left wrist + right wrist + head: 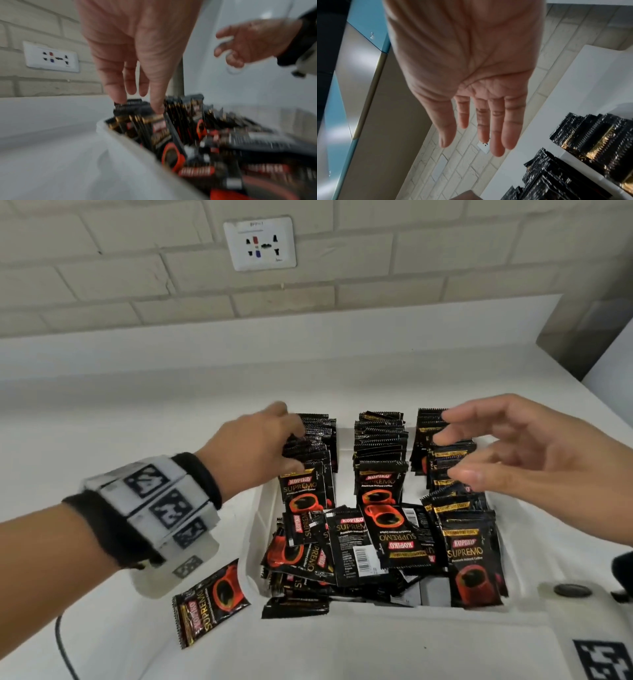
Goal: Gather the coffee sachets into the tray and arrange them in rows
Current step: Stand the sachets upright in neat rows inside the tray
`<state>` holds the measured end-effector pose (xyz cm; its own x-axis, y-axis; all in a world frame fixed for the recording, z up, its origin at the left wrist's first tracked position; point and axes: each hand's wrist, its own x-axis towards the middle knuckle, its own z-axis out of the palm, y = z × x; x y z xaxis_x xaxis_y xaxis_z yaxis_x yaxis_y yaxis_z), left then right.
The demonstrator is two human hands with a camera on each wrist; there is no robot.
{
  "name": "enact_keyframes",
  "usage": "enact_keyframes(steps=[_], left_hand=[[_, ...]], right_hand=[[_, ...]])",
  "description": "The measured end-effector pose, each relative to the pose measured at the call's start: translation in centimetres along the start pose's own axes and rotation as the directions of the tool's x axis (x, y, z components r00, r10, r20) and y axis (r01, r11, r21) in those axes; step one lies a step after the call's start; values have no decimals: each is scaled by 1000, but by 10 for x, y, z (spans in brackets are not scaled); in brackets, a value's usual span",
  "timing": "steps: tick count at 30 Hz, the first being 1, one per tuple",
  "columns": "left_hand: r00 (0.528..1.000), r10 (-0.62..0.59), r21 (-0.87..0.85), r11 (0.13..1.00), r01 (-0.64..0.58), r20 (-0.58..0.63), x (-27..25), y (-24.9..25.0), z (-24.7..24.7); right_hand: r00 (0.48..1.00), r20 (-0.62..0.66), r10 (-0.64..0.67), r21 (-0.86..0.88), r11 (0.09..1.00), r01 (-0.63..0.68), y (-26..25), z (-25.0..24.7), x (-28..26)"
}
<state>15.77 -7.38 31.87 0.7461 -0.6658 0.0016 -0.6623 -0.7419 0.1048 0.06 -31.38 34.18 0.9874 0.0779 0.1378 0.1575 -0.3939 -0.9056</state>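
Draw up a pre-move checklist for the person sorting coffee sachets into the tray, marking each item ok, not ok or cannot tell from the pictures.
1. All sachets inside the tray: not ok; one stray sachet lies on the counter to its left.
2. Rows formed: ok in part; three upright rows stand at the far end.
3. Near end tidy: not ok; a loose pile lies flat and crossed there.
4. Right hand free: ok; fingers straight, holding nothing, above the right row.
5. Left hand grip: cannot tell; its fingertips touch the left row's tops, blurred.
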Motion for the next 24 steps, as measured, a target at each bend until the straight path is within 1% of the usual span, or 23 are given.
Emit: enact_keyframes(steps=[2, 3, 4, 5, 6, 7, 8, 9, 10, 11, 12, 13, 15, 17, 19, 21, 22, 23, 24], left_hand=[[984, -35, -170, 985, 4, -175, -13, -3, -17], [976, -71, -254, 967, 16, -208, -22, -7, -26], [976, -123, -323, 945, 60, -177, -33, -13, -32], [981, -178, -377, 916, 136, -79, -48, -21, -33], [974, -221, -411, 884, 224, 55, -65, -29, -30], [951, -257, -410, 859, 307, 175, -85, -38, -23], [917, -289, -381, 843, 379, 273, -104, -47, -12], [883, -330, -333, 835, 439, 335, -122, -56, 1], [859, -368, -280, 835, 474, 357, -140, -69, 17], [845, -396, -232, 839, 492, 359, -159, -82, 34], [842, -406, -211, 843, 495, 355, -174, -90, 53], [858, -392, -220, 852, 474, 331, -185, -94, 70], [888, -359, -244, 869, 431, 288, -195, -91, 90], [909, -342, -243, 885, 397, 239, -194, -79, 97], [913, -367, -251, 880, 402, 177, -192, -75, 93], [896, -405, -327, 834, 444, 185, -191, -68, 88], [891, -417, -362, 815, 453, 177, -192, -67, 87], [876, -448, -379, 791, 481, 176, -193, -69, 91], [846, -499, -397, 749, 530, 188, -195, -66, 91]], right_hand=[[999, -39, -6, -22, 1000, 5, 1, -6, -5], [999, -45, 6, -42, 999, -8, 1, -9, -8], [999, -38, 26, -70, 997, -29, 3, -11, -11], [998, -14, 56, -108, 993, -57, 4, -11, -15], [996, 20, 87, -163, 983, -82, 6, -8, -17], [989, 75, 130, -229, 967, -110, 6, -3, -18], [974, 145, 175, -314, 941, -122, 8, 3, -18], [945, 232, 229, -432, 895, -111, 9, 10, -16], [903, 331, 273, -545, 837, -54, 11, 17, -13], [851, 411, 326, -630, 776, 7, 12, 24, -10], [805, 460, 374, -687, 725, 55, 13, 30, -6], [774, 482, 412, -724, 685, 86, 12, 37, -1], [747, 503, 434, -770, 617, 161, 12, 49, 9], [720, 514, 465, -805, 552, 217, 14, 60, 18], [707, 526, 473, -820, 502, 275, 19, 71, 24], [712, 531, 460, -826, 469, 313, 23, 79, 27], [723, 532, 441, -826, 455, 331, 25, 82, 28], [736, 534, 417, -827, 438, 352, 26, 85, 30], [751, 540, 381, -822, 430, 373, 27, 87, 31]])
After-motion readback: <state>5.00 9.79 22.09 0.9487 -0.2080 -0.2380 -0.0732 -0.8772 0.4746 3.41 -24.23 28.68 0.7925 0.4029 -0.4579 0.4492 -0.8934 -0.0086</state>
